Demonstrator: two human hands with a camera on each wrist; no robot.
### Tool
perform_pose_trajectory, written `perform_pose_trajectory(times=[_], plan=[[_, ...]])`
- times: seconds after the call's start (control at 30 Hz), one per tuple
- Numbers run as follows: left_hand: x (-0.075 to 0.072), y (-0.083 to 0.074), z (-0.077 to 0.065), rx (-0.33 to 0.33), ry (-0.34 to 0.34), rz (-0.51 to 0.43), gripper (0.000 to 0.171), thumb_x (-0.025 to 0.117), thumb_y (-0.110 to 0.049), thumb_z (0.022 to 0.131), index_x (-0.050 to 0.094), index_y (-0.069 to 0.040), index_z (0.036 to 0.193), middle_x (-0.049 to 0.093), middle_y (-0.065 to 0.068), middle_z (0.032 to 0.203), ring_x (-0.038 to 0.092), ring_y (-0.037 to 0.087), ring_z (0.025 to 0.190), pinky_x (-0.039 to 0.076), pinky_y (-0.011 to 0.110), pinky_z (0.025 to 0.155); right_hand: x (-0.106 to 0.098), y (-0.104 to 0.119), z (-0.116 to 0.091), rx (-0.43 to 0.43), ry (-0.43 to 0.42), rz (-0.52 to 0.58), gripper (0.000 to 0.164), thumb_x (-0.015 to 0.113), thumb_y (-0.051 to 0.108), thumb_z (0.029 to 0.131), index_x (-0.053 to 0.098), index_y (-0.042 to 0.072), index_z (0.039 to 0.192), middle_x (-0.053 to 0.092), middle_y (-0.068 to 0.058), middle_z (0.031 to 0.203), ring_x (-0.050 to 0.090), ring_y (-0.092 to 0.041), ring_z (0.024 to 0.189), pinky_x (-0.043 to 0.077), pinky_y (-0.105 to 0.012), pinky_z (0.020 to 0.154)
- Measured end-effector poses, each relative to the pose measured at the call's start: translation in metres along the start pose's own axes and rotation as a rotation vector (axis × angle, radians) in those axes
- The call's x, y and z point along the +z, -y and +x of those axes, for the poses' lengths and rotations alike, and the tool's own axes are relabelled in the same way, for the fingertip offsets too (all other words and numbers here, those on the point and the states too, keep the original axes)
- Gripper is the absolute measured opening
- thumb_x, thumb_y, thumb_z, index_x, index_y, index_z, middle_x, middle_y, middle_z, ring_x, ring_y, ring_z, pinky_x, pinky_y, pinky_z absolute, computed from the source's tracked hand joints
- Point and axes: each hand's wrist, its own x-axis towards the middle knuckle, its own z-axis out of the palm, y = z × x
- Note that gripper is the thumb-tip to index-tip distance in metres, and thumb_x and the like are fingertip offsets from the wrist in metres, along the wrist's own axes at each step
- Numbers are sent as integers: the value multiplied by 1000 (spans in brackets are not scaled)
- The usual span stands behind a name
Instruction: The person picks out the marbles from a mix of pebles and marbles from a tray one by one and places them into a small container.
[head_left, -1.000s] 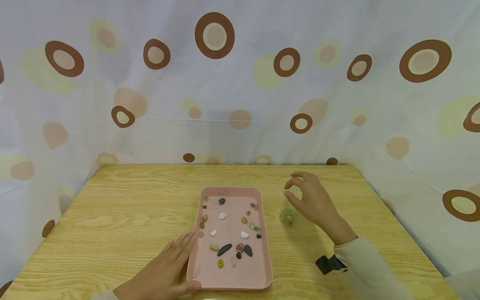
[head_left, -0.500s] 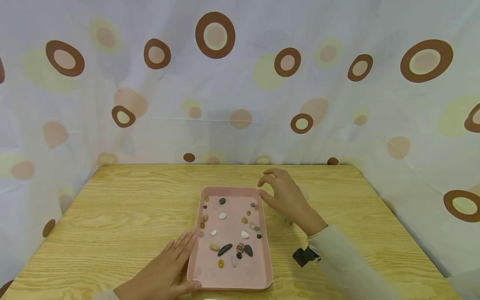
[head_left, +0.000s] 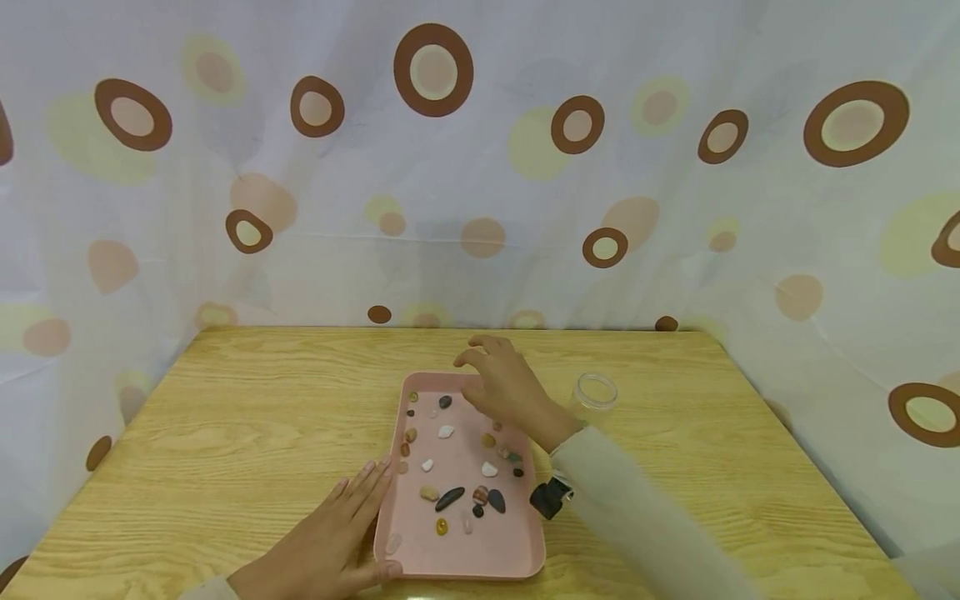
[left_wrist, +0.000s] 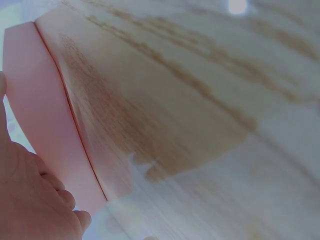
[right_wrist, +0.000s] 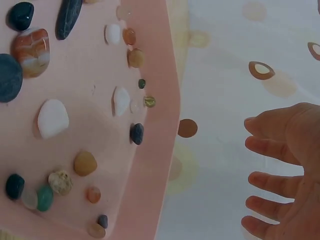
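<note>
A pink tray (head_left: pixel 457 560) lies on the wooden table with several small stones scattered over its floor. Among them are a white stone (right_wrist: pixel 53 119), a banded red-brown stone (right_wrist: pixel 32 52) and a long dark stone (head_left: pixel 450 499). My left hand (head_left: pixel 330 533) rests along the tray's left side, fingers straight, thumb at the near left corner; the left wrist view shows this hand (left_wrist: pixel 40 195) against the tray's outer wall. Above the tray's far right part hovers my right hand (head_left: pixel 501 383), fingers spread and loosely bent. Nothing shows between its fingers in the right wrist view.
A clear jar (head_left: pixel 596 391) with a round rim stands right of the tray, partly hidden behind my right forearm. A patterned curtain (head_left: pixel 480 167) hangs behind the wooden table (head_left: pixel 285 400) and on both sides. A black device (head_left: pixel 551 497) is strapped on my right wrist.
My right hand has moved left from above the jar to over the tray's far part, uncovering the jar's rim. The left hand has stayed at the tray's side.
</note>
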Motion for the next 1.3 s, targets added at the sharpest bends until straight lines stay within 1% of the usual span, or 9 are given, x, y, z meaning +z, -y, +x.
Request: perform_pose_trajectory(times=[0.03, 0.13, 0.33, 0.5, 0.67, 0.8, 0.97, 1.13, 1.3], plan=[[0, 0, 0, -6, 4, -7, 97, 53, -67, 86, 22, -4, 152, 22, 9, 158, 21, 26, 145, 22, 48, 113, 3, 2, 3, 0, 16, -1, 29, 67, 19, 90, 66, 14, 118, 45, -14, 142, 38, -38, 131, 40, -58, 99], [1, 1, -1, 10, -2, 5, 96, 52, -66, 87, 21, -3, 152, 22, 11, 158, 22, 28, 144, 22, 48, 114, 14, 7, 12, -7, 56, -3, 31, 65, 19, 91, 64, 12, 122, 44, -15, 143, 38, -38, 132, 39, -57, 100], [0, 1, -1, 19, 10, -5, 96, 52, -65, 87, 20, -2, 152, 19, 12, 159, 21, 29, 144, 27, 55, 110, 37, 11, 25, 5, 135, 20, 32, 60, 18, 94, 61, 13, 126, 41, -15, 145, 35, -36, 135, 38, -54, 103], [-1, 0, 0, 20, 12, -11, 94, 53, -63, 88, 19, -3, 152, 20, 14, 158, 22, 31, 144, 27, 56, 110, 54, 12, 34, 24, 172, -25, 36, 58, 23, 96, 58, 16, 131, 39, -15, 147, 34, -36, 136, 39, -52, 103], [-1, 0, 0, 24, 25, -22, 95, 53, -62, 89, 16, -3, 153, 19, 16, 158, 20, 33, 144, 27, 58, 109, 66, 14, 39, 58, 194, -73, 39, 58, 28, 96, 56, 20, 134, 41, -12, 147, 38, -35, 133, 39, -51, 104], [-2, -1, 0, 31, 32, -9, 94, 52, -61, 90, 17, -1, 152, 21, 18, 157, 21, 35, 143, 28, 58, 108, 74, 15, 40, 74, 200, -91, 33, 58, 31, 97, 59, 29, 130, 48, -10, 139, 45, -34, 126, 39, -50, 104], [-2, -1, 0, 28, 37, 8, 93, 51, -62, 90, 18, 0, 152, 22, 18, 156, 22, 35, 143, 28, 57, 109, 83, 14, 41, 75, 174, -103, 28, 57, 30, 97, 60, 37, 124, 52, -9, 132, 48, -34, 119, 37, -51, 102], [-3, -1, -1, 26, 34, 4, 93, 51, -62, 90, 18, -1, 152, 23, 18, 156, 23, 35, 143, 29, 57, 109, 90, 16, 41, 80, 131, -146, 29, 57, 32, 97, 60, 37, 126, 52, -8, 133, 46, -34, 123, 33, -55, 104], [-3, -1, -1, 32, 10, 10, 94, 52, -63, 89, 18, -3, 153, 26, 17, 155, 25, 33, 143, 30, 56, 108, 94, 20, 41, 111, 122, -185, 29, 57, 33, 96, 62, 32, 125, 51, -7, 135, 44, -34, 126, 28, -58, 108]])
